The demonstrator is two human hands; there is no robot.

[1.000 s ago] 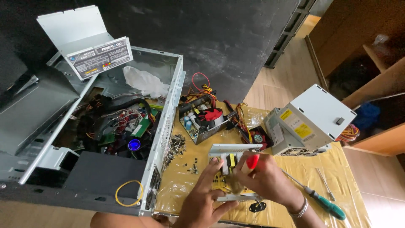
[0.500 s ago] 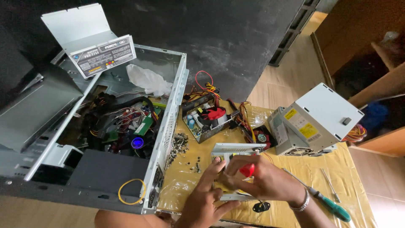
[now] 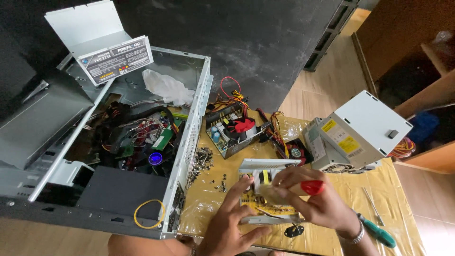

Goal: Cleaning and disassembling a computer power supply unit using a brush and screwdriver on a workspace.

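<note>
Circuit board, yellowish and crowded with parts, lies low at the front of the desk inside a shallow grey metal tray, directly under both hands. Left hand comes up from below with fingers spread and fingertips pressing on the board's near edge, apparently to steady it; it grips nothing. Right hand is curled over the board from the right, closed around a red-handled tool, of which only the red butt shows; its tip is hidden behind the fingers, so where it touches the board cannot be told.

Just behind the board sits an opened power supply with a red part and a tangle of coloured wires. To the right, two closed grey supply boxes are stacked, one tilted on the other. A green-handled screwdriver lies just beside the right wrist, and a small black part rests at the board's front edge. Loose screws are scattered between the board and the open computer case, which fills the left side and crowds the left arm's room. A white cloth lies inside the case.
</note>
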